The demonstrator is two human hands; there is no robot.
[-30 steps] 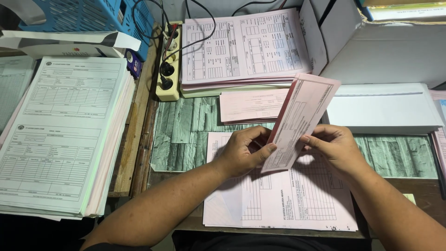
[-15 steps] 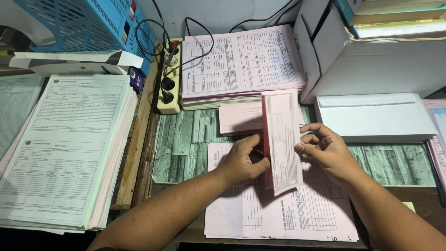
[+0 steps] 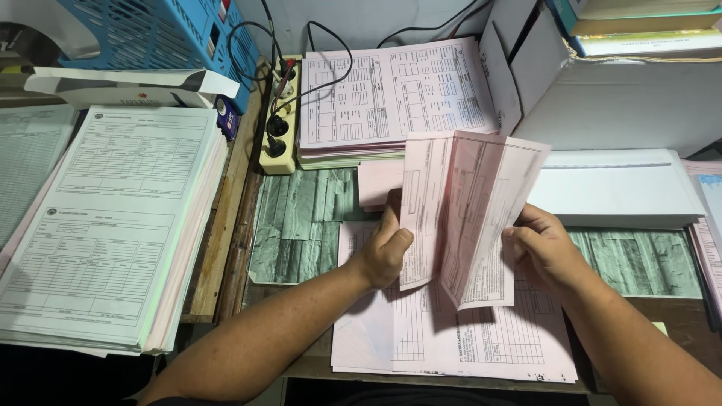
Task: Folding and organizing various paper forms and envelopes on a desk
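Observation:
Both hands hold one pink printed form (image 3: 466, 214), folded lengthwise and held upright over the desk. My left hand (image 3: 385, 252) pinches its left panel with the thumb on the near face. My right hand (image 3: 545, 252) grips its right edge. Under the hands lies a flat stack of pink forms (image 3: 451, 349) at the desk's front edge. A small folded pink sheet (image 3: 378, 183) rests just behind the left hand.
A thick pile of white forms (image 3: 113, 225) fills the left side. Another pile of forms (image 3: 391, 98) lies at the back, beside a power strip (image 3: 279, 120) with plugs and cables. White boxes (image 3: 602, 98) and a blue basket (image 3: 165, 34) stand behind.
The pink form was a narrow folded strip held by both hands. It has since opened wider into two panels, and the hands have moved further apart.

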